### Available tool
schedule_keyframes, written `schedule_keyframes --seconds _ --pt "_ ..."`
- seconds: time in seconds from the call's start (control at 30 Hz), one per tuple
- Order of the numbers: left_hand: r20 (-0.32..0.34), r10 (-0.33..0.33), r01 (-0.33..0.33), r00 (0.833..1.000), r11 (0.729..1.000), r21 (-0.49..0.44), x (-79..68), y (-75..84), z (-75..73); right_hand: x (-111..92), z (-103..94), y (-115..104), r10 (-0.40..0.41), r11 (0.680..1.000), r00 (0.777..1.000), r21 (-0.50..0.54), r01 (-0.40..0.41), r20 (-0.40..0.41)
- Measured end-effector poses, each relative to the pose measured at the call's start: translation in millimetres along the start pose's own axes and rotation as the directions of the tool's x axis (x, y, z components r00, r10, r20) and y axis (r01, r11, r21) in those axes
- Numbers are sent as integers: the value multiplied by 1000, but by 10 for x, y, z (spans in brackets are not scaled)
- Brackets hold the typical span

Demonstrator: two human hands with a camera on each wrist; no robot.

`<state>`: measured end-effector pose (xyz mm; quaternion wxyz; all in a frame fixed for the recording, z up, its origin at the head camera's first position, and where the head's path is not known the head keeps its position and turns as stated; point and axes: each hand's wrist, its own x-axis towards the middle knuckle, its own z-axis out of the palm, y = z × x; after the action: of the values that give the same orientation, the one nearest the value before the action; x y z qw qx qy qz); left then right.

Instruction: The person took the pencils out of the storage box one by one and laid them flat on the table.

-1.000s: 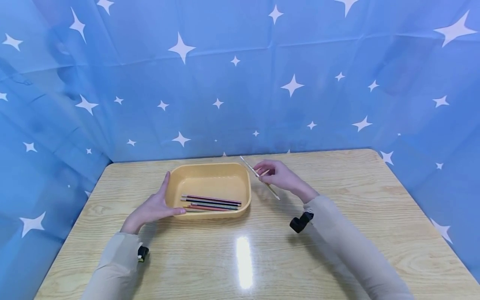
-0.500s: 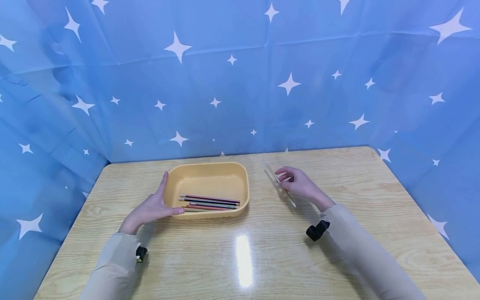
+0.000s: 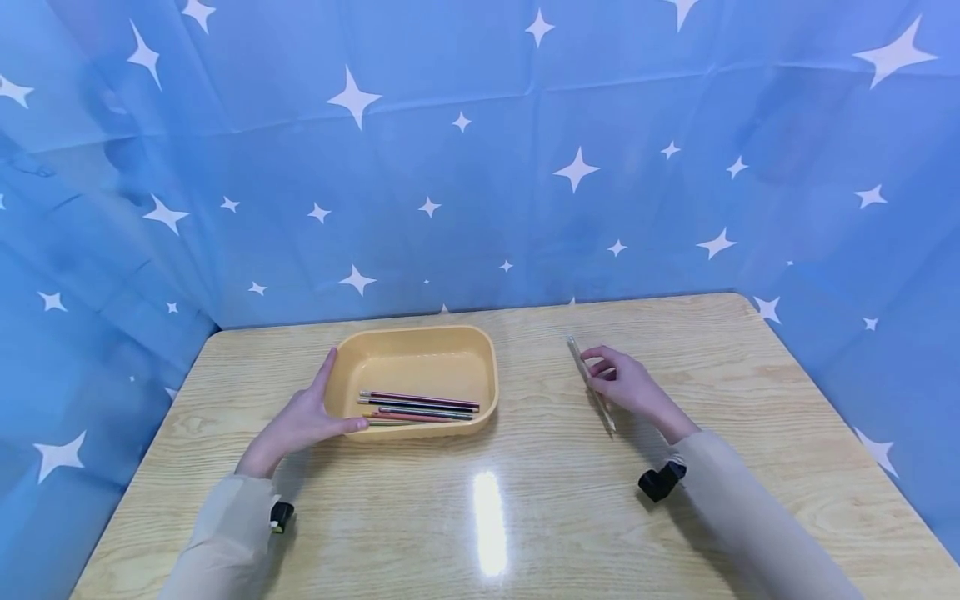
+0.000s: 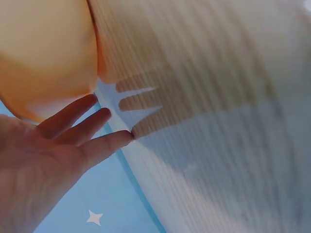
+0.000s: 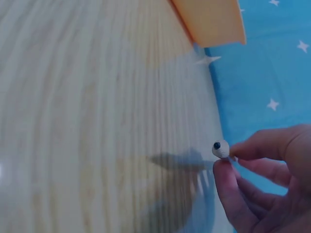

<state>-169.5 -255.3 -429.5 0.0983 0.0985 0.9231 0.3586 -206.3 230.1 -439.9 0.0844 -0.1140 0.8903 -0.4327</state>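
Note:
A yellow plastic tray (image 3: 420,367) stands left of centre on the table, with several pencils (image 3: 420,397) lying side by side along its near wall. My left hand (image 3: 300,417) spans the tray's left end, thumb at the near rim. In the left wrist view, the other fingers of that hand are fairly straight and spread against the tray's outside. My right hand (image 3: 630,387), to the right of the tray, pinches a slim pencil (image 3: 576,353) between thumb and fingertips. The right wrist view shows this pencil (image 5: 221,149) end-on, its dark core facing the camera. It slants low over the tabletop; contact is unclear.
The wood-grain table (image 3: 420,517) has a bright light reflection (image 3: 490,525) near its front. A blue cloth with white stars (image 3: 465,208) hangs behind the table and along both sides. Small black wrist cameras (image 3: 662,482) sit at both cuffs.
My right hand has carried the pencil from beside the tray's right rim rightward and lower, toward the tabletop. The left hand and tray stay together in place.

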Motion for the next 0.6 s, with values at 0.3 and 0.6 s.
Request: schedule_keyframes --seconds 0.3,0.6 --pt "-61 38 -35 997 998 47 -66 -49 74 -102 -39 83 -19 995 1000 -98 21 22" --pt "-44 45 -43 998 998 48 -86 -68 73 -109 -29 111 -72 983 997 -167 76 31"
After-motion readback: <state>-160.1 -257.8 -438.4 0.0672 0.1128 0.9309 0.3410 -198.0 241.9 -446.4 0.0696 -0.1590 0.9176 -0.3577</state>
